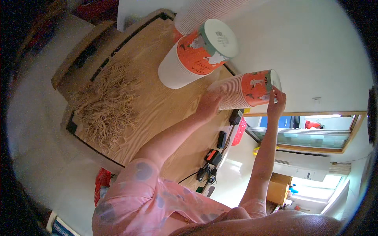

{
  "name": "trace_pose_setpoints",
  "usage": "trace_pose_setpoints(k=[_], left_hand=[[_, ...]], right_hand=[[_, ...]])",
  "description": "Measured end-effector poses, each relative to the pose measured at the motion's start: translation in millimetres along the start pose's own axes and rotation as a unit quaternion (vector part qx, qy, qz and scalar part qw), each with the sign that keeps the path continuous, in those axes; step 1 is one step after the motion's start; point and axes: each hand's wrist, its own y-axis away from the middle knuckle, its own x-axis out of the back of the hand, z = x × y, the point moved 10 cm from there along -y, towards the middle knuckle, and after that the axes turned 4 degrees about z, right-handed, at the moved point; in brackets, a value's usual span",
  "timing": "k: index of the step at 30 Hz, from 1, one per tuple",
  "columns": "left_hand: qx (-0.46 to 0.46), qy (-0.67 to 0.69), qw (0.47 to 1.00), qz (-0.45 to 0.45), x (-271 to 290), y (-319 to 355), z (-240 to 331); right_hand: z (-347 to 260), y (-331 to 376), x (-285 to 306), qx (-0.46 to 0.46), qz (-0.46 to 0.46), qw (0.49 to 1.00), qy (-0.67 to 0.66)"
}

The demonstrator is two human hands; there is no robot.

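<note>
A nested stack of orange-and-white paper buckets [254, 88] stands upside down at the table's far right, its pale base facing up. My right hand [277, 101] grips that stack by the base edge, fingers curled over it. Against the white rims at the stack's lower end, my left hand [209, 107] is pressed, its fingers partly hidden. Left of these stands a second upturned bucket stack [199, 55], showing white ghost figures on orange and a green band. A taller stack of nested buckets [204, 15] rises behind it, cut off by the upper edge.
A heap of tan stringy fibre [108, 108] lies on the left of the wood-grain table [157, 114]. Black chargers and cables [206, 173] sit along the right side with an orange-and-black box [213, 157]. A white wall [299, 51] stands behind the stacks.
</note>
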Motion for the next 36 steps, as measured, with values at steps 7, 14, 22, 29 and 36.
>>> trace_pose_setpoints(k=[7, 14, 22, 29, 36], left_hand=[[-0.102, 0.018, 0.992, -0.067, -66, -53, 27], [-0.123, -0.018, 0.989, -0.084, -74, -50, 23], [-0.181, -0.005, 0.981, -0.069, -57, -46, 32], [-0.246, -0.077, 0.965, -0.04, -56, -44, 40], [-0.257, -0.063, 0.963, -0.051, -53, -51, 42]], right_hand=[[5, 100, -20, -0.054, 0.053, 0.993, -0.088], [8, 120, -50, 0.015, 0.08, 0.996, 0.024], [8, 120, -49, 0.041, 0.114, 0.992, 0.017], [9, 118, -48, 0.048, 0.121, 0.991, 0.031], [7, 115, -53, 0.051, 0.097, 0.993, 0.041]])
